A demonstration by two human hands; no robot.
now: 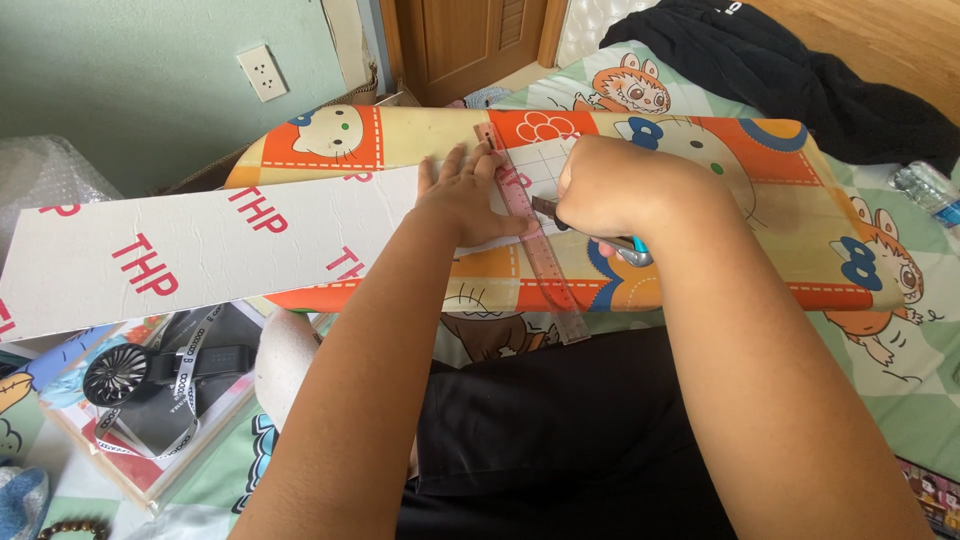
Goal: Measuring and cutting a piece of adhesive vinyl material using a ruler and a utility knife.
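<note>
Item one: our left hand point(462, 200) is lying flat, fingers point(455, 165) spread wide and pointing toward 12 o'clock, pressing down on a long white board with red lettering point(200, 245) and touching the left edge of a clear pinkish ruler point(535, 240).

Item two: our right hand point(610, 185) is sitting at 3 o'clock of the left, just across the ruler, its fingers curling tight around a utility knife with a teal handle point(632, 250). The blade end is meeting the ruler's right edge; the tip itself is too small for us to make out.

Item three: the ruler is running from 12 o'clock down toward 5 o'clock, crossing the board's right end, where a gridded white piece point(545, 160) is showing above our right hand.

Item four: the board is stretching away toward 9 o'clock, overhanging a small cartoon-print desk point(780, 220) in orange and yellow, which is standing across our lap.

Item five, surroundings: a small black fan with a printed lanyard point(135, 370) is lying at 8 o'clock; dark clothing point(790, 70) is heaped at 1 o'clock; a plastic bottle point(925, 190) is lying at 3 o'clock on a cartoon bedsheet point(900, 390).
</note>
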